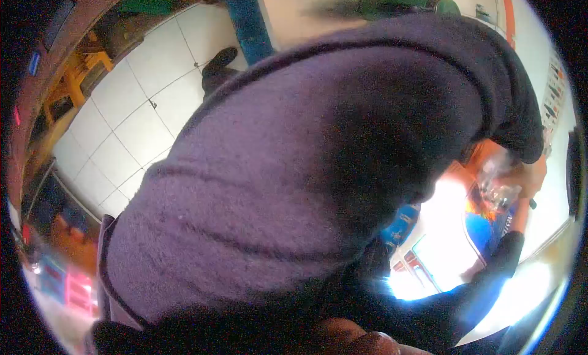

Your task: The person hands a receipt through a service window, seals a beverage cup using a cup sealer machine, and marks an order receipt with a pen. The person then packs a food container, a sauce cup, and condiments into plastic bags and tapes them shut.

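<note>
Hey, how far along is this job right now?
Nothing can be confirmed as done. In progress: a dark-sleeved person's hand is at a clear, shiny item beside a blue printed item. What's left I can't tell; the purple garment and glare hide much.

I see a crumpled, shiny clear plastic piece [495, 182] — blurred — overlapping a tilted blue printed packet [482, 231] with orange-yellow artwork; what carries them I cannot tell.

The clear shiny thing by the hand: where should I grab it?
I'd pinch the clear shiny thing at its edge on the picture's left, coming from that side. It looks crinkly, and the hand is at its opposite side. Blur hides its exact shape.
</note>
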`<action>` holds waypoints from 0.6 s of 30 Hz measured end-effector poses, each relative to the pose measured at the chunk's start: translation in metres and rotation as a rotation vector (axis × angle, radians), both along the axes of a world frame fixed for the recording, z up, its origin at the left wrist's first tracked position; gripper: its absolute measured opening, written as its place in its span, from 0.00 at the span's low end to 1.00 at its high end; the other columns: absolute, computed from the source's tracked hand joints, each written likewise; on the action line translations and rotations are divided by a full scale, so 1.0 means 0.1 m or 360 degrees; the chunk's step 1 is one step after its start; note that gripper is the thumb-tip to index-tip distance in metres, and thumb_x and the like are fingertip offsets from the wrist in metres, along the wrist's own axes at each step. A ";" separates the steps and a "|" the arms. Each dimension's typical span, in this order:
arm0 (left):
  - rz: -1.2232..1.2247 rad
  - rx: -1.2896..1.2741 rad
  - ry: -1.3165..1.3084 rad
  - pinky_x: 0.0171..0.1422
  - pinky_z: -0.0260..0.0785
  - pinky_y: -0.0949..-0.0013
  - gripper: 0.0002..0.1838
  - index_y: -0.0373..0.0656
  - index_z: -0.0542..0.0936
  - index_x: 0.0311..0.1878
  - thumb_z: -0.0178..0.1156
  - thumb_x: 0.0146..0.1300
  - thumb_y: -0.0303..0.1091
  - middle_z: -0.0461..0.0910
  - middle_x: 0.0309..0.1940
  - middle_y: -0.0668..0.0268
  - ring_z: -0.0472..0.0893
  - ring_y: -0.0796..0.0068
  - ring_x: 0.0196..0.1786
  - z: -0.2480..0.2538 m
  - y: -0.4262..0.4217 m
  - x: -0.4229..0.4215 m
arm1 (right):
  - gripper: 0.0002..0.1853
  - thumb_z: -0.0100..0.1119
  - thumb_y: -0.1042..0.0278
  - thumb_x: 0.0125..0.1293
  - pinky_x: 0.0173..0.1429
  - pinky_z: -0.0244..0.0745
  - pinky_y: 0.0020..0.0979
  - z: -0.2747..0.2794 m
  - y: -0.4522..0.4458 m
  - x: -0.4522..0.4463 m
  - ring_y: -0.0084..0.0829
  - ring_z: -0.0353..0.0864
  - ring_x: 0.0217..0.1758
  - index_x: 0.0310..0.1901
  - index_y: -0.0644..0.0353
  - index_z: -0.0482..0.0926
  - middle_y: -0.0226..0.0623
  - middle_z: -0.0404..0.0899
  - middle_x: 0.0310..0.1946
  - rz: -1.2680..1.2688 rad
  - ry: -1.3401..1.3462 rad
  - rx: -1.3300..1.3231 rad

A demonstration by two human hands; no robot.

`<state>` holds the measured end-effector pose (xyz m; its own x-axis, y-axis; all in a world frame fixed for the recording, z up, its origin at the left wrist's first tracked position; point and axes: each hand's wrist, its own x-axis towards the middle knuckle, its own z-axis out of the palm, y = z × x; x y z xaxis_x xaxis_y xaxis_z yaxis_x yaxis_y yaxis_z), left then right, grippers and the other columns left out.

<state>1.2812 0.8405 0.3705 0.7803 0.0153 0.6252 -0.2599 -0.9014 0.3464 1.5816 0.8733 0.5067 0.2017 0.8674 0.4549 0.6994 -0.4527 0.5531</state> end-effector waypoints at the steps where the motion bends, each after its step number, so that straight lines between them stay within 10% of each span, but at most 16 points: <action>1: -0.0002 0.0001 0.0005 0.60 0.61 0.56 0.37 0.37 0.76 0.52 0.70 0.40 0.51 0.77 0.51 0.57 0.74 0.64 0.54 -0.05 0.02 0.00 | 0.31 0.57 0.47 0.62 0.67 0.61 0.42 -0.01 -0.01 -0.02 0.44 0.71 0.59 0.59 0.61 0.73 0.50 0.68 0.62 0.0006 -0.0006 0.0005; 18: -0.0072 0.0055 0.0199 0.56 0.65 0.58 0.40 0.33 0.80 0.47 0.74 0.35 0.57 0.80 0.46 0.55 0.77 0.61 0.49 0.23 -0.02 -0.15 | 0.31 0.56 0.47 0.62 0.67 0.60 0.42 0.37 -0.11 0.01 0.45 0.71 0.59 0.59 0.63 0.73 0.51 0.68 0.61 -0.0073 -0.0156 0.0282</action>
